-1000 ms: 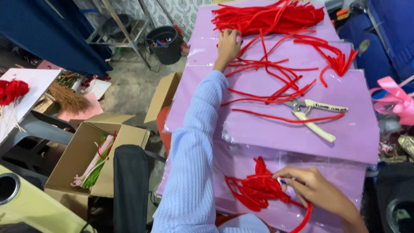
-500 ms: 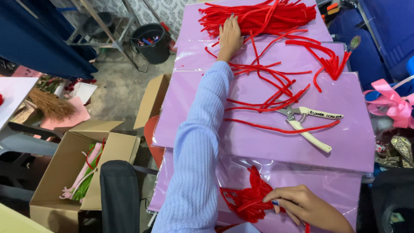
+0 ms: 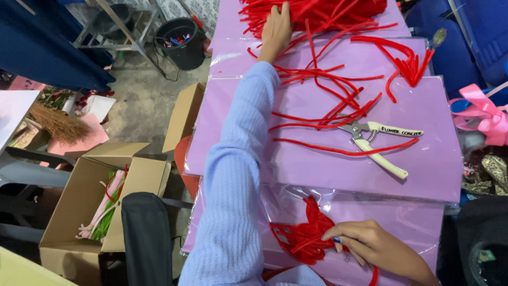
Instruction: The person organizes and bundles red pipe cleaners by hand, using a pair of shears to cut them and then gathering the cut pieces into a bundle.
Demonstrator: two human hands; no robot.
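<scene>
My left hand, in a light blue knit sleeve, reaches far across the purple sheets and rests on the big heap of red pipe cleaners at the far end, fingers curled into the strands. My right hand is near me, fingertips pinching a small folded red pipe-cleaner bundle that lies on the nearest purple sheet. Loose red strands are scattered between the two hands. White-handled cutting pliers lie beside them, over one long strand.
An open cardboard box with pink and green stems stands on the floor at left, by a dark chair back. A black bucket sits at the far left. Pink ribbon lies at the right edge.
My left hand has stretched farther away into the red heap. My right hand stays on the small red bundle. The view has shifted forward and right.
</scene>
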